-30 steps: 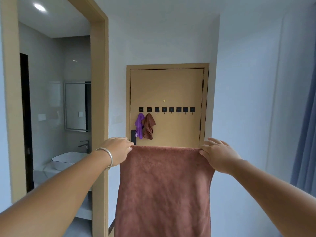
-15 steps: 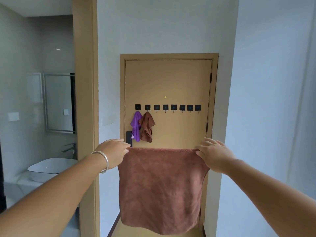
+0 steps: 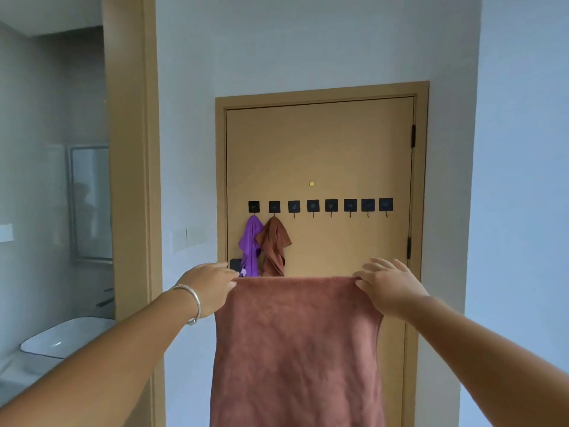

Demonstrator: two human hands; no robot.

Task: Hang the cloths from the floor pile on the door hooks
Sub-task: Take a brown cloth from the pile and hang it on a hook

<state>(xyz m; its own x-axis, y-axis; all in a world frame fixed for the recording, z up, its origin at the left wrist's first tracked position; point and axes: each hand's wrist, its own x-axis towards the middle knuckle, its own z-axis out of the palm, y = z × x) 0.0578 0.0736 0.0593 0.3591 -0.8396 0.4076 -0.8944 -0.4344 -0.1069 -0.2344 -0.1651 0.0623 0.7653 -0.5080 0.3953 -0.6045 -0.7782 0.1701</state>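
A large reddish-brown cloth point(image 3: 295, 349) hangs stretched in front of me. My left hand point(image 3: 209, 285) pinches its top left corner and my right hand point(image 3: 391, 285) pinches its top right corner. Straight ahead stands the tan door point(image 3: 320, 149) with a row of several black hooks point(image 3: 320, 206) across its middle. A purple cloth point(image 3: 250, 246) hangs from the leftmost hook and a small brown cloth point(image 3: 274, 245) from the second one. The other hooks carry nothing. The held cloth hides the door's lower half.
To the left a tan door frame point(image 3: 135, 180) opens into a bathroom with a white basin point(image 3: 61, 337) and a mirror point(image 3: 90, 201). Pale walls close in on both sides of the door. A black handle plate point(image 3: 234, 264) peeks out beside my left hand.
The door and its hooks have come nearer and fill more of the view. Both hands keep the same hold on the spread cloth; the bathroom opening has slid further left.
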